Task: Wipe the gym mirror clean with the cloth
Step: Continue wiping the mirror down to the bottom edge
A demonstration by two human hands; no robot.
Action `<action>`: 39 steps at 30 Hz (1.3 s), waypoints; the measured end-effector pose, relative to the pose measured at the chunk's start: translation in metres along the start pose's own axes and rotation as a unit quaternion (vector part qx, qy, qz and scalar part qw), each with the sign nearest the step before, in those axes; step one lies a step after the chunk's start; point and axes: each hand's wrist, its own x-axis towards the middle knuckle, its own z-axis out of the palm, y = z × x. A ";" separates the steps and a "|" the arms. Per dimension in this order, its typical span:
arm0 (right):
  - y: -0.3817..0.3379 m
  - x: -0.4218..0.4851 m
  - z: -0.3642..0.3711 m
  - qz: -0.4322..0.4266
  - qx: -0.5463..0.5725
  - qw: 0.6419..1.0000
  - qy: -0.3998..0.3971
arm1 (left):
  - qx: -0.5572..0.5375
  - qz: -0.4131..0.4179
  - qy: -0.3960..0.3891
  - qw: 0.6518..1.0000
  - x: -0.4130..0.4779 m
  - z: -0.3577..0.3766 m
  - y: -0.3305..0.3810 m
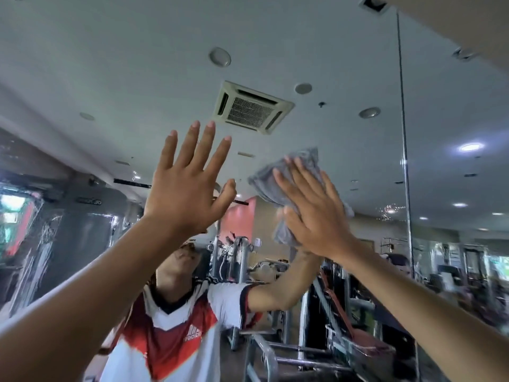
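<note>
The gym mirror (pixel 82 64) fills nearly the whole view, and the grey cloth (pixel 264 180) lies against it a little right of centre. Around the cloth the glass reflects a pale ceiling. Below and to the left of the cloth is the reflection of the person in a white and red shirt (pixel 170 326), with both arms raised. Gym machines (pixel 239 260) show in the reflection directly below the cloth and off to its lower right. A square ceiling air vent (pixel 252 107) is reflected just above the cloth, slightly to its left. Well to the right of the cloth a thin vertical seam (pixel 403 133) divides the mirror panels from top to bottom. The left hand (pixel 187 188) is raised just left of the cloth and apart from it. Its grip is open, with fingers straight and spread and nothing held. Whether its palm meets the glass cannot be told. The right hand (pixel 311 210) lies flat over the cloth's lower right part, fingers straight and together, pressing the cloth to the mirror rather than curling round it. The crumpled cloth sticks out beyond the fingertips toward the upper left. One edge shows past the little-finger side, and a bunched corner hangs out below the thumb.
</note>
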 end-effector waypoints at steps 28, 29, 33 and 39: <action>-0.021 -0.026 0.008 0.034 -0.006 0.999 0.041 | -0.011 0.005 0.003 1.000 -0.039 -0.003 0.011; -0.008 -0.025 0.006 0.040 -0.009 0.999 0.034 | -0.013 0.004 0.005 1.000 -0.040 -0.002 0.011; 0.001 0.023 0.000 0.213 0.002 0.975 0.056 | -0.009 0.009 0.012 1.000 -0.039 0.000 0.009; -0.045 -0.026 0.007 0.058 -0.009 0.998 0.036 | -0.009 0.024 0.005 1.000 -0.039 -0.001 0.005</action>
